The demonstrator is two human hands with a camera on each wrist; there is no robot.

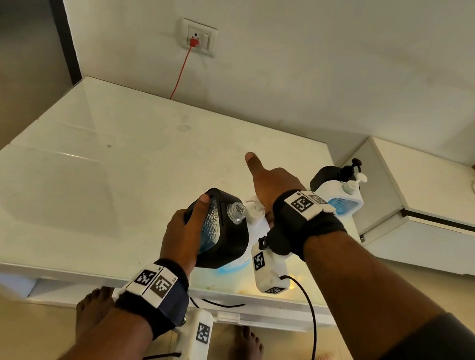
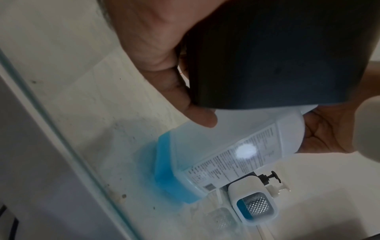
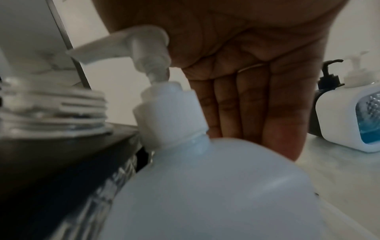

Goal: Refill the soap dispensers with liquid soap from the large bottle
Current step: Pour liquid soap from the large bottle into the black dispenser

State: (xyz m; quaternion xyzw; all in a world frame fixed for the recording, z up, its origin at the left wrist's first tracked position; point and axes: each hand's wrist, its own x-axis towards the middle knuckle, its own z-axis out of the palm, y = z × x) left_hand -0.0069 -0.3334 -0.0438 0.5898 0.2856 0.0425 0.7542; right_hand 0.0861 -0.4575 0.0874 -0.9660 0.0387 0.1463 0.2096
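Note:
My left hand grips a black soap dispenser tilted above the table, its clear threaded neck uncapped. Beside it stands the large translucent bottle, with blue soap low in its base. My right hand lies flat on the bottle's white pump head, fingers straight. The pump's nozzle points toward the dispenser's open neck. In the head view the bottle is mostly hidden behind the dispenser and my right wrist.
A white dispenser with a blue-filled window and a black dispenser stand at the table's right back edge. The white glossy table stretches left. A lower white cabinet sits to the right. A red cable hangs from a wall socket.

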